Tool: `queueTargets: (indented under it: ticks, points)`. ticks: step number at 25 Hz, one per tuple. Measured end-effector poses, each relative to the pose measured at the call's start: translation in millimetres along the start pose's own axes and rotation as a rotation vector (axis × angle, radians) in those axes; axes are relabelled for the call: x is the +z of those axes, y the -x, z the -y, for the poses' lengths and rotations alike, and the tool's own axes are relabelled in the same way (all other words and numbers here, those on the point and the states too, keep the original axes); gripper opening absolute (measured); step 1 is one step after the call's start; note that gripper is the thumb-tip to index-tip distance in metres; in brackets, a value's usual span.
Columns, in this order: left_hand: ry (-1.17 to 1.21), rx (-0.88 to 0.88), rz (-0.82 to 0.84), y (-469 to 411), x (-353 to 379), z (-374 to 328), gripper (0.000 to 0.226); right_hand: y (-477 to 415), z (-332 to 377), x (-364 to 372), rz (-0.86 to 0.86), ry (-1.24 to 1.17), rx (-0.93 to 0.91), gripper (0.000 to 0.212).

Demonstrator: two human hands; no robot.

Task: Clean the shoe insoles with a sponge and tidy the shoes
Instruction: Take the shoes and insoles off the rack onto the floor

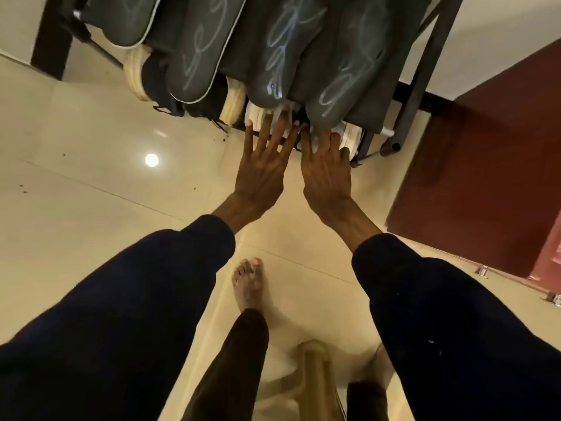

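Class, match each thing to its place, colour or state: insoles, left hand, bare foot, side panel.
Things:
1 insoles
2 left hand
3 bare foot
4 side panel

Descriptions:
a dark red
b on the floor tiles
c grey, leaning on the rack
d fingers straight, touching a white shoe

Pairs: 1-c, 2-d, 3-b, 4-a.

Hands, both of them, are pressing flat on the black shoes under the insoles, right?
Not quite. The head view shows the left hand and right hand pressing flat on the white shoes, not the black shoes further left. The rest holds: they sit under the insoles.
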State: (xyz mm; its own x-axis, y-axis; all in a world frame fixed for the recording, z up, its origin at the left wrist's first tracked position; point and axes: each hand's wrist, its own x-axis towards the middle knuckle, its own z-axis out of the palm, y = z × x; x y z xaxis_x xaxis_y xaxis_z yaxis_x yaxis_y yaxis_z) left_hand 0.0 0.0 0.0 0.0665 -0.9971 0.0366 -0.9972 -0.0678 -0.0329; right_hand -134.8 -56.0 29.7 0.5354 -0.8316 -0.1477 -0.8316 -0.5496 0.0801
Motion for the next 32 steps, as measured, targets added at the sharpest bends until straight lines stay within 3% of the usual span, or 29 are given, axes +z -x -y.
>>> queueTargets:
  ticks: [6, 10, 13, 16, 21, 24, 27, 29, 32]
  points:
    - [-0.204, 0.064, -0.068, -31.9, 24.1, 19.5, 0.091, -25.6, -5.0, 19.2, -0.042, 0.039, 0.052, 0.054]
    - [-0.233, -0.001, -0.11, -31.0, 28.3, 15.9, 0.079, -22.3, -17.4, 25.5, -0.12, -0.037, 0.104, 0.059]
    - [-0.073, -0.085, -0.164, -20.4, 17.6, 5.9, 0.052, -7.3, -28.3, 26.0, -0.245, -0.167, 0.182, 0.05]
    - [0.195, -0.195, -0.208, -6.0, 11.2, -5.0, 0.039, 10.8, -24.8, 28.6, -0.323, -0.333, 0.245, 0.035]
    - [0.522, -0.324, -0.218, 28.9, 16.1, -19.3, 0.037, 40.9, -6.9, 37.2, -0.238, -0.432, 0.28, 0.04]
    - [0.497, -0.33, -0.176, 30.1, 18.7, -20.9, 0.031, 37.3, -6.6, 31.5, -0.113, -0.337, 0.305, 0.044]
    - [0.418, -0.396, -0.028, 30.0, 18.7, -22.3, 0.041, 41.6, -7.4, 19.8, 0.001, -0.231, 0.306, 0.035]
    - [0.42, -0.421, 0.056, 37.1, 12.2, -24.9, 0.039, 54.8, -5.8, 16.5, 0.046, -0.298, 0.306, 0.029]
    - [0.478, -0.359, 0.038, 61.9, -3.2, -30.5, 0.021, 83.5, -2.1, 15.2, 0.036, -0.403, 0.27, 0.022]
